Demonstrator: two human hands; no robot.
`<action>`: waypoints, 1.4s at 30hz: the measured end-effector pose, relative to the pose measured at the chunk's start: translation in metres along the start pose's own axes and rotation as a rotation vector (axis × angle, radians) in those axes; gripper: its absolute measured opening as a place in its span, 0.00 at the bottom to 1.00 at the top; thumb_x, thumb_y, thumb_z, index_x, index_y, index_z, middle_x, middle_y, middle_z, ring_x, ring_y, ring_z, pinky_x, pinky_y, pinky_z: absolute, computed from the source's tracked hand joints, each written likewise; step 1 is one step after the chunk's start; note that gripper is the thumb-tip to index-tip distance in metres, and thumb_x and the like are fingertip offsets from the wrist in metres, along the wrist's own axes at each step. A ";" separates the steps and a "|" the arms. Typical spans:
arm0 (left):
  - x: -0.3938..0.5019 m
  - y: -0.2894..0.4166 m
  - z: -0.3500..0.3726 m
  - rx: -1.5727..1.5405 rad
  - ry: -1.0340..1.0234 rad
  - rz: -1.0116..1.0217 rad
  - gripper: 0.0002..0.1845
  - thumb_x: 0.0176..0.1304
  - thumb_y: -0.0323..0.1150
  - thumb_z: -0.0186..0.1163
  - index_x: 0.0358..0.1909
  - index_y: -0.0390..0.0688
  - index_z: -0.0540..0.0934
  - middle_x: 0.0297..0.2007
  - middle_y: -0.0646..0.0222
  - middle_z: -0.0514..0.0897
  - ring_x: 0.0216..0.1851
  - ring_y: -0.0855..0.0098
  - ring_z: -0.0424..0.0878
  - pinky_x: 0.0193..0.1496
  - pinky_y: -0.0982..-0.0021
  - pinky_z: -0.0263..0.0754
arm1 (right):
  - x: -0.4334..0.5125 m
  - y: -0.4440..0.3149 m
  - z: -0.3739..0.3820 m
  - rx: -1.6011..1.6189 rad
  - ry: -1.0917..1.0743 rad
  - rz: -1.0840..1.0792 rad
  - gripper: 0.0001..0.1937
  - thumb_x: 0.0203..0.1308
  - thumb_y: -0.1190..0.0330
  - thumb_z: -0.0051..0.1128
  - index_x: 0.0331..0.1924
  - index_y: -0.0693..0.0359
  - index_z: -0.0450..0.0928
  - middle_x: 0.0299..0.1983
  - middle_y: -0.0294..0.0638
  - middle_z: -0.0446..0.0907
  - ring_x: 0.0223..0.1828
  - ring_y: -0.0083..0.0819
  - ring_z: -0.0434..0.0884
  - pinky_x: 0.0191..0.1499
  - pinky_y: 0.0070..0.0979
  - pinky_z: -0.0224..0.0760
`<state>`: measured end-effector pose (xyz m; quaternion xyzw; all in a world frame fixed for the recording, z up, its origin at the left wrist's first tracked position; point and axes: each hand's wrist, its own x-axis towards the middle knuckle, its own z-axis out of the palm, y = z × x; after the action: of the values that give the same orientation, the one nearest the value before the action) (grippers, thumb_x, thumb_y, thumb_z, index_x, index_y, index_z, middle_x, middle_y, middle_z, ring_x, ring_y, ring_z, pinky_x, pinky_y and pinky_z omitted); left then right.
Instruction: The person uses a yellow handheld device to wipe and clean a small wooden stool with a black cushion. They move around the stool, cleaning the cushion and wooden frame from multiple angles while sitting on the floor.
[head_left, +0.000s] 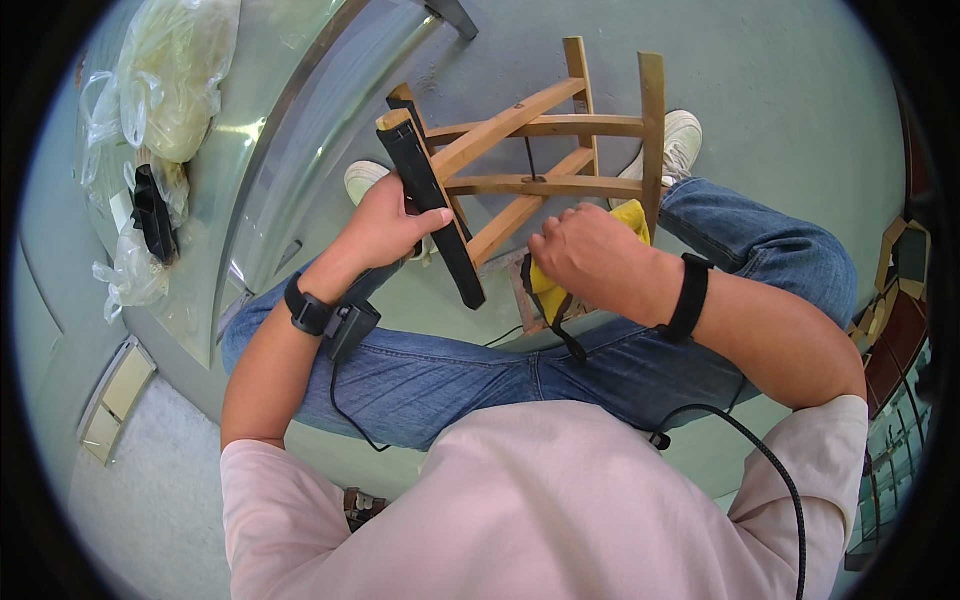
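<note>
A crossed wooden frame (517, 109), resembling a folding stool's, stands tilted in front of me. Two of its bars at the left are wrapped in black material (442, 240), with bare wood at their ends. My left hand (394, 221) grips the nearer wrapped bar, thumb on top and fingers hidden behind it. A dark metal rod (531, 156) shows between the crossed slats. My right hand (581, 244) is closed around a yellow cloth (553, 289) with a dark edge, close to the frame's lower right. The cloth hangs below the fist.
To the left, clear plastic bags (172, 82) and a black item (152, 214) lie on a glass-like tabletop (206, 202). Below the frame is a worn wooden piece (531, 300), partly hidden. Cardboard pieces (889, 259) are at the far right. A black cable (780, 472) runs by my right side.
</note>
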<state>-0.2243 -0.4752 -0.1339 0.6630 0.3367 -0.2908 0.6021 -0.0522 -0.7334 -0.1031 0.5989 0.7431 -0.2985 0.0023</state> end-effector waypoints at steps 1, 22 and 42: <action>0.000 -0.001 0.000 -0.011 0.001 0.009 0.25 0.67 0.37 0.75 0.57 0.32 0.77 0.41 0.67 0.86 0.41 0.75 0.83 0.45 0.67 0.81 | 0.000 -0.001 0.000 0.008 -0.010 0.001 0.09 0.64 0.68 0.64 0.45 0.61 0.84 0.35 0.39 0.87 0.38 0.36 0.90 0.40 0.32 0.79; 0.006 -0.003 -0.001 -0.061 0.004 0.013 0.20 0.72 0.40 0.72 0.50 0.34 0.78 0.32 0.69 0.81 0.22 0.77 0.80 0.20 0.71 0.74 | -0.002 -0.002 0.001 -0.002 -0.023 0.002 0.09 0.65 0.68 0.65 0.45 0.61 0.84 0.35 0.38 0.88 0.39 0.34 0.90 0.40 0.31 0.78; 0.008 0.001 -0.002 -0.023 0.034 -0.002 0.19 0.71 0.40 0.73 0.47 0.34 0.81 0.35 0.68 0.84 0.33 0.76 0.82 0.31 0.68 0.79 | -0.001 -0.002 0.002 -0.004 -0.013 -0.002 0.09 0.63 0.69 0.65 0.44 0.61 0.84 0.35 0.39 0.88 0.39 0.36 0.90 0.40 0.31 0.78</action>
<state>-0.2189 -0.4727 -0.1396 0.6604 0.3508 -0.2764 0.6036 -0.0540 -0.7353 -0.1035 0.5964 0.7442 -0.3007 0.0080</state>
